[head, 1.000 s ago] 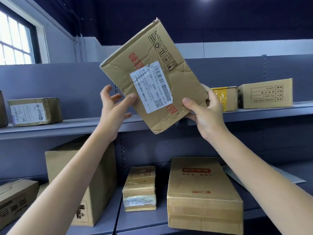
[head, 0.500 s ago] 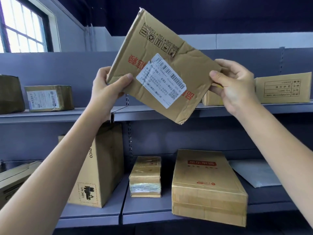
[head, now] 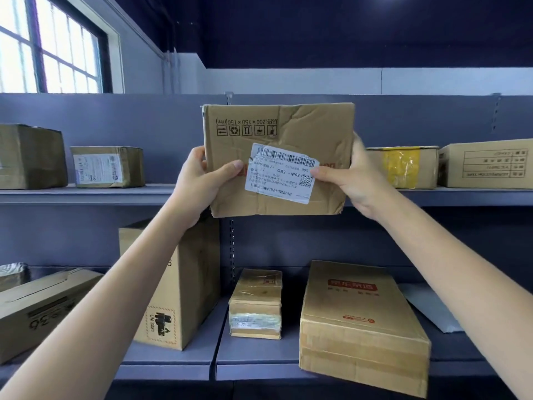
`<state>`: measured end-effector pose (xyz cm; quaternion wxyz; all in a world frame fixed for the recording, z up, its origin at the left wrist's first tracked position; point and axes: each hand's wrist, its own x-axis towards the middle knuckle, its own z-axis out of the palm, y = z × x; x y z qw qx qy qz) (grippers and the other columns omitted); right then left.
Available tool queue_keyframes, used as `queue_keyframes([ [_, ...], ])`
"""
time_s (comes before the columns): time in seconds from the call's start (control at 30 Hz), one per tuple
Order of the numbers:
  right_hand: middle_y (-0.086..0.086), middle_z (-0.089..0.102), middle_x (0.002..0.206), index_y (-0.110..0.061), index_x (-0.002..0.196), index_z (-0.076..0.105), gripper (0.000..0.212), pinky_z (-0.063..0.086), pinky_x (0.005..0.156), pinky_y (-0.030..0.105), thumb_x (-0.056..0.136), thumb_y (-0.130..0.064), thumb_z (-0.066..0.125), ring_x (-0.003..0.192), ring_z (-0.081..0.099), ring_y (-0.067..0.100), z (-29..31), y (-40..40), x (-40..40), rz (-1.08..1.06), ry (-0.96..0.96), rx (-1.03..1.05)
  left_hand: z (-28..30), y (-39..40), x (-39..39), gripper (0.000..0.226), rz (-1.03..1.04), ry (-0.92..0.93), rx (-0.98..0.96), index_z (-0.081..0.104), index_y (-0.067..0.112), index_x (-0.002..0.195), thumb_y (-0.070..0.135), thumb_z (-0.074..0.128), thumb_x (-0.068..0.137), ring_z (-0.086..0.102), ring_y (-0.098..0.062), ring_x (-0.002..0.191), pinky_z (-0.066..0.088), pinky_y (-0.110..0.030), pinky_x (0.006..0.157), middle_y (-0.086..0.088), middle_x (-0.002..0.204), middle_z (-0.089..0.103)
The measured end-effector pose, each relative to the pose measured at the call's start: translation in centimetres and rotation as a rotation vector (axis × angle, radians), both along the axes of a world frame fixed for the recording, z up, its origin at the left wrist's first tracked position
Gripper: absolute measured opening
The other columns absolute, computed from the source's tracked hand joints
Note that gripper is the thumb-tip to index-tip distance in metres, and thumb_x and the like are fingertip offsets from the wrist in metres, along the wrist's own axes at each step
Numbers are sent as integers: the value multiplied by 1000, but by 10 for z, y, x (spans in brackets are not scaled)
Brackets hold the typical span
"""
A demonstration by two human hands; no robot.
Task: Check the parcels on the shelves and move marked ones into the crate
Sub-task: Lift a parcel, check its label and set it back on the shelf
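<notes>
I hold one flat cardboard parcel [head: 278, 160] up in front of the upper shelf [head: 86, 194], off the shelf and in the air. My left hand [head: 199, 183] grips its left edge, with the thumb pressed on the front face. My right hand [head: 356, 177] grips the right edge, and its thumb lies on the corner of the white shipping label [head: 281, 173]. The label faces me, so I judge that I am in the checking step for this parcel. I see the barcode and printed text, but I cannot tell if there is a mark on it. The crate is not in view, so I cannot say how many parcels are already moved. Many parcels are left on the shelves: a labelled box [head: 107, 166] on the upper left, a box with yellow tape [head: 403, 167] on the right, and a small taped box [head: 256, 304] on the lower shelf [head: 259, 356].
</notes>
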<state>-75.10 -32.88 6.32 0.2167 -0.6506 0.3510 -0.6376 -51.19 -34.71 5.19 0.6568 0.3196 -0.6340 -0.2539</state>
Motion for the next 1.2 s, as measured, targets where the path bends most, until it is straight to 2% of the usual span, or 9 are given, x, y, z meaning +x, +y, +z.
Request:
queue_keyframes([
  [0.17, -4, 59, 121, -23, 136, 34, 93, 46, 100, 43, 57, -18, 82, 114, 56, 16, -8, 3, 3, 43, -78, 34, 1, 7, 6, 45, 10, -59, -17, 46, 20, 122, 26, 68, 83, 62, -7, 98, 50, -23, 77, 5, 112, 63],
  [0.3, -3, 60, 121, -20, 136, 36, 80, 47, 100, 41, 69, -10, 79, 112, 57, 14, -6, 11, 4, 18, -89, -39, 7, 17, 2, 38, -7, -18, -72, 48, 18, 117, 20, 67, 84, 64, 6, 80, 51, -11, 65, 12, 102, 64],
  [0.4, -4, 59, 123, -19, 137, 35, 78, 45, 101, 39, 72, -13, 78, 114, 57, 12, 1, 20, 4, -12, -108, -111, 11, 24, -4, 34, -19, 20, -102, 50, 16, 115, 17, 66, 85, 65, 8, 76, 51, -11, 65, 12, 99, 65],
  [0.6, -5, 58, 125, -17, 136, 36, 78, 44, 103, 37, 71, -29, 78, 116, 55, 9, 1, 33, 7, -69, -90, -205, 9, 38, -7, 30, 19, 23, -118, 51, 19, 111, 22, 65, 85, 64, 3, 84, 52, -12, 67, 13, 100, 64],
  [0.73, -7, 58, 125, -20, 137, 36, 88, 44, 102, 38, 64, -40, 81, 116, 54, 9, -7, 31, 14, -42, -121, -169, 9, 45, -3, 33, 79, -2, -107, 50, 21, 114, 24, 66, 85, 63, -5, 95, 53, -24, 81, 10, 105, 64],
  [0.87, -8, 60, 121, -17, 137, 36, 83, 46, 101, 37, 68, -29, 80, 113, 57, 8, -14, 24, 24, 19, -180, -152, 10, 51, 1, 44, 122, 7, -96, 44, 22, 121, 22, 67, 84, 60, -9, 103, 51, -31, 90, 8, 111, 61],
  [1.0, -6, 59, 121, -17, 135, 38, 75, 49, 97, 33, 71, -25, 77, 110, 58, 8, -20, 16, 32, 95, -234, -132, 8, 53, 7, 46, 176, -24, -87, 43, 24, 121, 22, 68, 83, 60, -11, 105, 51, -36, 93, 5, 115, 60],
  [1.13, -5, 62, 119, -17, 136, 39, 73, 51, 94, 32, 73, -17, 77, 107, 61, 8, -14, 2, 43, 163, -263, -106, 14, 51, 12, 52, 248, -32, -60, 42, 24, 121, 20, 72, 79, 60, -10, 104, 52, -36, 92, 7, 111, 60],
  [1.2, -6, 63, 119, -18, 137, 38, 73, 51, 92, 30, 74, -16, 76, 106, 62, 8, -9, -8, 49, 189, -264, -113, 19, 49, 15, 56, 282, -35, -71, 39, 23, 124, 19, 72, 79, 59, -6, 102, 53, -30, 89, 9, 109, 59],
])
